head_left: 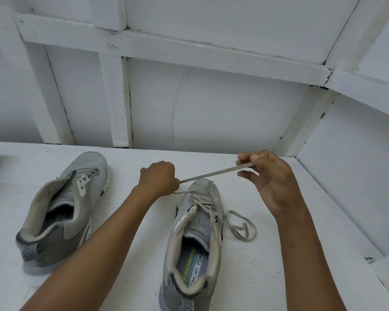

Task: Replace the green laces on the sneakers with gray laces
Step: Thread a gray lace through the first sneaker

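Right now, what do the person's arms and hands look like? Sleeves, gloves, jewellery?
Two bare hands, left hand and right hand: no gloves, and no ring on the fingers that show. The left forearm and right forearm are bare to the frame edge: no sleeve, watch or band in view.

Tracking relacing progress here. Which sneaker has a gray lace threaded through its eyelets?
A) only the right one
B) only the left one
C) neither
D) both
A: the gray lace crisscrosses the right sneaker, while the left sneaker shows bare eyelets; the left hand and right hand hold a stretch of it taut.
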Motion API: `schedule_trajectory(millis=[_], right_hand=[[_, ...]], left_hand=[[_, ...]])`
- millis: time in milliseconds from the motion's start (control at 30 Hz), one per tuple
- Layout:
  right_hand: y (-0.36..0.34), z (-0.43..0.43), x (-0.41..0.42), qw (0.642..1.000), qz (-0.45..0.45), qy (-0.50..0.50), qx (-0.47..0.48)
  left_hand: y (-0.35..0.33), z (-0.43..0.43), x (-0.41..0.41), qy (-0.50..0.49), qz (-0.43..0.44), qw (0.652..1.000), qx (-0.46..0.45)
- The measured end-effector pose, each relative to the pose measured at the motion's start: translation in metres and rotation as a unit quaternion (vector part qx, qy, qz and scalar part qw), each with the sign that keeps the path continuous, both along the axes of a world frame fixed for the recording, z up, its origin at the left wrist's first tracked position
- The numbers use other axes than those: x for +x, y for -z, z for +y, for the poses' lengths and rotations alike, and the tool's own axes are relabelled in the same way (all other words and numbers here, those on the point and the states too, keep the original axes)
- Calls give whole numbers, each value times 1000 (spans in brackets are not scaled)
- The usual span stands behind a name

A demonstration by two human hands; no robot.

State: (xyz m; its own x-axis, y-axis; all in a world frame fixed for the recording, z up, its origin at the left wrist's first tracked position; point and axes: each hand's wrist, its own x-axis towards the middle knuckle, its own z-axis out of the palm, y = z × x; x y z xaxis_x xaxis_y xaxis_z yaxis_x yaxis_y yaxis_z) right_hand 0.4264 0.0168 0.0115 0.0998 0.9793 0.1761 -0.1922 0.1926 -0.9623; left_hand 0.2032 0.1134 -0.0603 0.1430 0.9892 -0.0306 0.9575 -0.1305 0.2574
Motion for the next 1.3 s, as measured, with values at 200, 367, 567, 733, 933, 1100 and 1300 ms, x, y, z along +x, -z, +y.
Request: schedule_trajectory(millis=[200,367,567,733,933,1100,1300], right_hand=[[13,5,-6,998,-63,8,-10],[17,-1,-15,970,-227,-71,-46],[19,-5,-26,929,-330,-126,-109],[23,-4,-41,906,-385,-109,-141],[33,2,-64,897,-416,-65,-134],[37,5,-77,878,-456,-61,-130],[41,8,-77,876,-457,-62,-143]], left_hand=[[-41,-27,-3,160,-160,967,-113],[-51,-41,5,199,-81,946,-241],[-49,-42,1,99,-219,929,-282],[-42,-48,-10,35,-320,903,-284],[-36,-55,-26,-3,-386,875,-292],[-35,-57,-30,-12,-407,863,-297],[-34,-54,-31,-13,-406,862,-304]])
